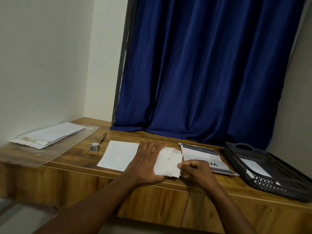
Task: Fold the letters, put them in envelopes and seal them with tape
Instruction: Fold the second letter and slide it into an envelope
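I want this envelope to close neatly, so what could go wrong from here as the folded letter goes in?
1. The left hand presses the envelope flat while the right hand pinches the folded letter at its mouth; a hasty push could crumple it.
2. The envelope lies at the table's front edge and might slip off.
3. The tape roll sits away to the left, so reaching for it may free the envelope.

blue curtain point(211, 73), pen point(103, 137), black basket point(236, 155)
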The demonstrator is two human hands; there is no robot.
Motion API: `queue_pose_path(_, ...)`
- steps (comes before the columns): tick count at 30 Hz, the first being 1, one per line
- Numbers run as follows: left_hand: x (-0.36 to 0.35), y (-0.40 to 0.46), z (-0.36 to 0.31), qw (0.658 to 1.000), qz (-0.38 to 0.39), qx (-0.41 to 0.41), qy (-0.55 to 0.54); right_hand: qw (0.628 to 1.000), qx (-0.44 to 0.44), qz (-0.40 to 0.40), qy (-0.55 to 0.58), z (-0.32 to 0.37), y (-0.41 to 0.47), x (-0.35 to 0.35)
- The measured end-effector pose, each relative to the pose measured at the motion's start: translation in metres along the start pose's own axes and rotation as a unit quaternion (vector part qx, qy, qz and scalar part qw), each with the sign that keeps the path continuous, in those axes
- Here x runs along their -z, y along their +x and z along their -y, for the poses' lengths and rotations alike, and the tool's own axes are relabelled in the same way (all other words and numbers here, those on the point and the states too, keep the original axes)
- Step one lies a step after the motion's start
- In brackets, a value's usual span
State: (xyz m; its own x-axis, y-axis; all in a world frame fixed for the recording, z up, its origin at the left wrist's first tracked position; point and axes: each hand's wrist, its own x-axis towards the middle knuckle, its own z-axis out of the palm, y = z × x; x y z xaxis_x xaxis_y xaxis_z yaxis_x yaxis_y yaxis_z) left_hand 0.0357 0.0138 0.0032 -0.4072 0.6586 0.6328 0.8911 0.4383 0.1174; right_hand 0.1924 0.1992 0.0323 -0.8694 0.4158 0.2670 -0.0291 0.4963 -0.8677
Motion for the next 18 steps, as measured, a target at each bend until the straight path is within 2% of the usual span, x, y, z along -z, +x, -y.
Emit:
queue_pose_path(6,-0.001,-0.002,0.0,1.0,-0.009,-0.007,-0.003,1.0,0.004,-0.027,-0.007,0.001,0.019,-0.029)
queue_pose_path(11,-0.001,-0.001,0.0,1.0,0.007,-0.009,-0.004,0.999,-0.006,-0.006,-0.037,0.008,0.031,-0.043)
queue_pose_path(18,-0.004,-0.001,0.0,1.0,-0.013,-0.021,-0.017,0.999,-0.021,0.001,-0.044,0.007,0.043,-0.052)
